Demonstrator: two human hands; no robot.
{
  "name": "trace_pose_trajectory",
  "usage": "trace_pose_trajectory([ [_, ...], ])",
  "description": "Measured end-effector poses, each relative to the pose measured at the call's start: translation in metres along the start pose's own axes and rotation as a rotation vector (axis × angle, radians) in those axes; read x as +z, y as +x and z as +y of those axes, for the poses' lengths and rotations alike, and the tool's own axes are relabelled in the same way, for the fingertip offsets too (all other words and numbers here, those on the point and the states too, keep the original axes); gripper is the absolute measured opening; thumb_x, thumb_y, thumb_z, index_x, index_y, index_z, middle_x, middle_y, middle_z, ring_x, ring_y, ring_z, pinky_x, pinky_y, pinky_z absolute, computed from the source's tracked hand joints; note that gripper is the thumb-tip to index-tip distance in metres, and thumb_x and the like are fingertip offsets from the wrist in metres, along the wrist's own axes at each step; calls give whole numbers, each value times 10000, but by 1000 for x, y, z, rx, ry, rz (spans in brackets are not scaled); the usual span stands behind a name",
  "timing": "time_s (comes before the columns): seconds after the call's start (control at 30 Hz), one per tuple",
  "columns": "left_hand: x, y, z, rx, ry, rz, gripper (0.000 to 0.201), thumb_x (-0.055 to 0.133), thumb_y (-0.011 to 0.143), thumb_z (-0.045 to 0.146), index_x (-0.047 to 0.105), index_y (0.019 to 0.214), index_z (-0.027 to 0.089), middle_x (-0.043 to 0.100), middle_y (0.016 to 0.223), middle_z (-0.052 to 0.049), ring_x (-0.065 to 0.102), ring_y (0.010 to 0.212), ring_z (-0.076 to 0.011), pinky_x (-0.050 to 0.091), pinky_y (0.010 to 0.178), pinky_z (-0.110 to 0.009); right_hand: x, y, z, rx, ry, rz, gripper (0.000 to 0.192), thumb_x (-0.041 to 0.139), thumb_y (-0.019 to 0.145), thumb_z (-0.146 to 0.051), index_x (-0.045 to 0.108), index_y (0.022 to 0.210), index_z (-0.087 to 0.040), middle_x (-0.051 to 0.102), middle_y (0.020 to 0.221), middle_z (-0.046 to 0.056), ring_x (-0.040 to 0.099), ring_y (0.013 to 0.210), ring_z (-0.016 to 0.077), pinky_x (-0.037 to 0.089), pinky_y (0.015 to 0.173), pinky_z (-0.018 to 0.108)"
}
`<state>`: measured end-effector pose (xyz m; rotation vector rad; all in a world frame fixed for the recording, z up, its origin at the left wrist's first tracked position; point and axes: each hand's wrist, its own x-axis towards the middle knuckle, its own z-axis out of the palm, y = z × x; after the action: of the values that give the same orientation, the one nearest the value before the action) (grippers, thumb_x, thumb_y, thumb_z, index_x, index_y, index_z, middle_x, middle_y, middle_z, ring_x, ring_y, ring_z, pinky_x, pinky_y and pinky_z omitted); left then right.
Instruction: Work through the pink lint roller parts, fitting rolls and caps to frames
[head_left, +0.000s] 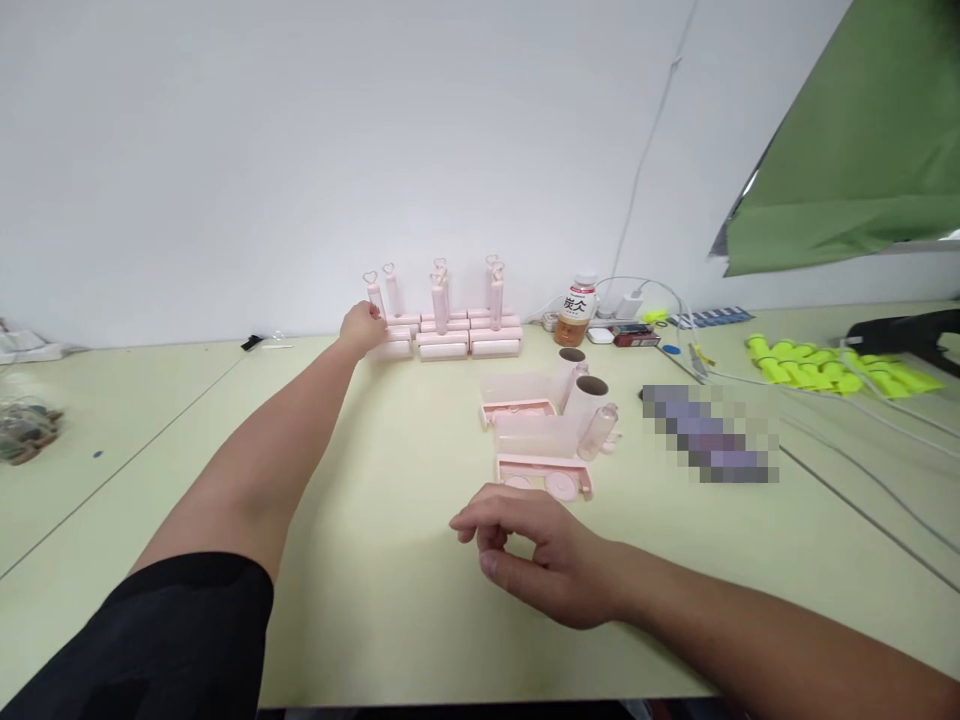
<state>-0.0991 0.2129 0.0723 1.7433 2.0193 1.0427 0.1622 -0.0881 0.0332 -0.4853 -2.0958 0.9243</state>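
On the table [375, 600], the right hand [547, 560] lies nearest. At its 12 o'clock sit loose parts [547, 430]; beyond them, the stacked rollers [450, 330] against the wall, left hand [362, 328] touching their 9 o'clock end. The bottle [576, 312] stands at the rollers' 3 o'clock, cables [825, 420] farther right.

Left hand [362, 327] touches pink rollers [450, 335]; right hand [544, 555] hovers empty.

Smooth pink plastic is seen on the rollers [450, 335], clear plastic on the covers [525, 385]; the surface [390, 560] looks matt
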Motion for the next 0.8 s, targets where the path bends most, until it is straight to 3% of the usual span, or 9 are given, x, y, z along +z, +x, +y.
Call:
trace_pose_trajectory([
  [0.13, 24, 23, 4, -7, 7, 24, 335, 669, 674, 95, 572, 978, 197, 658, 1078, -101, 599, 951, -257, 462, 770, -354, 1, -2, 3, 28, 28, 14, 362, 539, 854, -76, 599, 1188, -203, 657, 966, 70, 592, 732, 126, 518, 698, 284],
  [0.3, 39, 27, 4, -1, 0, 49, 371, 635, 738, 118, 550, 1090, 202, 653, 1127, -104, 600, 1020, -245, 451, 841, -350, 1, 1, 0, 38, 36, 33, 320, 535, 849, -80, 614, 1137, -195, 658, 924, 63, 588, 702, 120, 517, 687, 277],
  [0.47, 28, 10, 11, 17, -9, 106, 430, 635, 792, 185, 506, 1203, 186, 605, 1223, -126, 585, 1088, -257, 441, 922, -366, 2, 3, -2, 55, 20, 20, 286, 547, 840, -94, 642, 1097, -181, 670, 896, 64, 587, 685, 122, 517, 675, 274],
  [0.57, 15, -10, 28, 44, -13, 264, 481, 547, 871, 235, 410, 1321, 135, 428, 1407, -193, 480, 1243, -286, 369, 1040, -424, 3, 3, -2, 48, 16, 17, 288, 550, 837, -102, 653, 1098, -168, 684, 910, 76, 597, 692, 127, 522, 676, 275],
  [0.6, 12, -20, 37, 90, -20, 335, 459, 506, 892, 232, 402, 1327, 129, 392, 1423, -194, 434, 1287, -285, 337, 1073, -429, 4, 3, -1, 43, 12, 14, 283, 548, 837, -105, 658, 1092, -160, 688, 907, 80, 599, 695, 129, 523, 673, 274],
  [0.67, 11, -43, 57, 368, -61, 438, 360, 485, 886, 196, 489, 1242, 141, 450, 1337, -166, 451, 1258, -265, 333, 1088, -404, 6, 4, 1, 28, 4, 10, 268, 540, 840, -115, 669, 1073, -145, 694, 895, 89, 599, 700, 135, 520, 654, 263],
  [0.73, 18, -71, 80, 689, -102, 244, 247, 480, 881, 181, 580, 1107, 172, 523, 1197, -120, 525, 1144, -239, 388, 1051, -382, 7, 5, 2, 21, -4, 3, 255, 532, 844, -127, 676, 1054, -141, 695, 884, 91, 604, 707, 137, 518, 639, 252],
  [0.8, 30, -100, 102, 935, -87, -82, 230, 514, 872, 200, 629, 1072, 193, 548, 1133, -100, 532, 1129, -248, 409, 1040, -401, 7, 7, 4, 22, -19, 1, 239, 530, 850, -142, 677, 1039, -148, 692, 865, 83, 615, 716, 139, 520, 642, 247],
])
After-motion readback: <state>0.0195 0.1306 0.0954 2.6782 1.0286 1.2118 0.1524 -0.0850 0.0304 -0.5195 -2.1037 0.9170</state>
